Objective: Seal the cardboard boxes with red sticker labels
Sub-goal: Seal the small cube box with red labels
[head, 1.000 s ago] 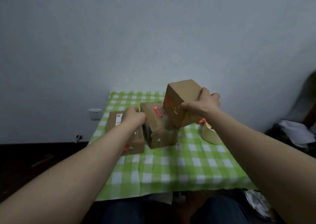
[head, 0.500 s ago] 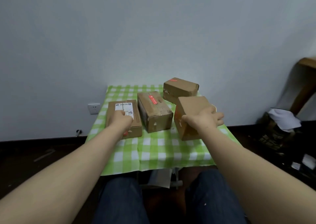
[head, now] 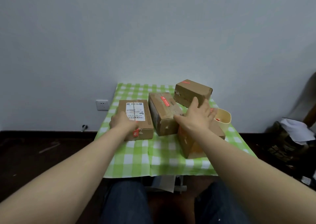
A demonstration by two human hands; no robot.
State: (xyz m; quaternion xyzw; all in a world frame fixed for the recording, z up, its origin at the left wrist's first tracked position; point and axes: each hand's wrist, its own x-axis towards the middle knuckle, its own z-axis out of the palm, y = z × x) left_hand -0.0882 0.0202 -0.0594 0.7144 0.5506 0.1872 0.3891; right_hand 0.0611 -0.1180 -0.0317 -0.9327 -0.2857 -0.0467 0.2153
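A pale, bare wall [head: 153, 35] fills most of my feed, with a white wall socket [head: 102, 105] low on the left and dark floor beneath. Against the wall stands a small tabletop [head: 136, 160] under a green-and-white checked cloth, and all four cardboard boxes sit on it.

The left box [head: 145, 126] lies flat with a white shipping label [head: 135, 111] on top and a red sticker label [head: 136, 132] over its near end. My left hand [head: 124, 122] rests on that box's near left corner, its fingers bent down onto the cardboard; I cannot tell whether they actually grip it.

Just to the right is the middle box [head: 164, 117], with a red strip [head: 165, 101] stuck across its top. Behind it, toward the wall, the far box [head: 191, 92] has a red tab [head: 185, 82] on its top edge.

The near right box [head: 189, 145] stands just beside the middle box, with an orange-red patch on its left face, too blurred to read. My right hand [head: 196, 117] is over its top with the fingers straight and spread wide, holding nothing, the thumb pointing toward the middle box. Whether the palm touches the cardboard I cannot tell.

A cream cup [head: 224, 119] at the tabletop's right edge holds some red pieces [head: 217, 119]. My knees in dark jeans [head: 126, 203] sit below the tabletop.
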